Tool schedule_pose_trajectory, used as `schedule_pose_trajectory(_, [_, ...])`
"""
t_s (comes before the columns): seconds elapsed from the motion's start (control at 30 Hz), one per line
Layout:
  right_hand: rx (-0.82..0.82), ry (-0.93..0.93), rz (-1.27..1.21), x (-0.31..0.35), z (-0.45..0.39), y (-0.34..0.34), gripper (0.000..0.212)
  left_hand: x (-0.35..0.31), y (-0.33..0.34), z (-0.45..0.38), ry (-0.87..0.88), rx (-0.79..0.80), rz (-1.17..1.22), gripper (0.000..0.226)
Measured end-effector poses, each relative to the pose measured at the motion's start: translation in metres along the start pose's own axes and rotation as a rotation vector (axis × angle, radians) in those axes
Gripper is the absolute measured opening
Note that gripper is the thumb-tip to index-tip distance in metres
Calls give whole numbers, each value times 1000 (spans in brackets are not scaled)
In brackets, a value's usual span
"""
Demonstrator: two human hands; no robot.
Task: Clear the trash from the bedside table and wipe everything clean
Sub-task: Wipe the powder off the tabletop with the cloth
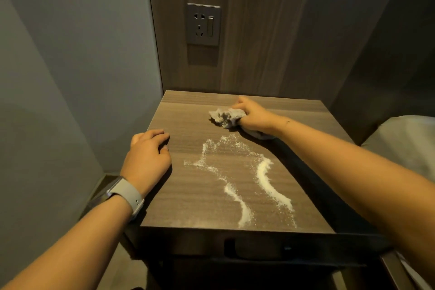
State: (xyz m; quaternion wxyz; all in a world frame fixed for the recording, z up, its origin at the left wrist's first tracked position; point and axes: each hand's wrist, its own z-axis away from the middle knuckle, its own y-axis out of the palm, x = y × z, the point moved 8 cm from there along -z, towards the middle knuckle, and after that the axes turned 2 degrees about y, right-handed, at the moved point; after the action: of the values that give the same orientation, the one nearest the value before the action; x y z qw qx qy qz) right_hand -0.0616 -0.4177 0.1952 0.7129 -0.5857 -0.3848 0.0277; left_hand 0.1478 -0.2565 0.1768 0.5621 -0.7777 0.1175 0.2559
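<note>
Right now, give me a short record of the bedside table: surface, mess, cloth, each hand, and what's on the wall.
surface: wooden bedside table
mess: white powder in streaks over the near half, reaching the front edge
cloth: crumpled grey cloth at the far right of the top
right hand: grips the cloth, pressing it on the table
left hand: rests on the table's left edge, holds nothing
left wrist: grey watch
wall: power socket above the table
</note>
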Motion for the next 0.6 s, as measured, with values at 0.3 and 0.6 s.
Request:
schedule_pose_trajectory(0.3, [0,130,-235,14,120,-25,22,-2,-3,7,-48,65,55,41])
schedule_pose_trajectory(0.6, [-422,522,33,-63,163,-37,32,-3,-15,50,8,-20,41,40])
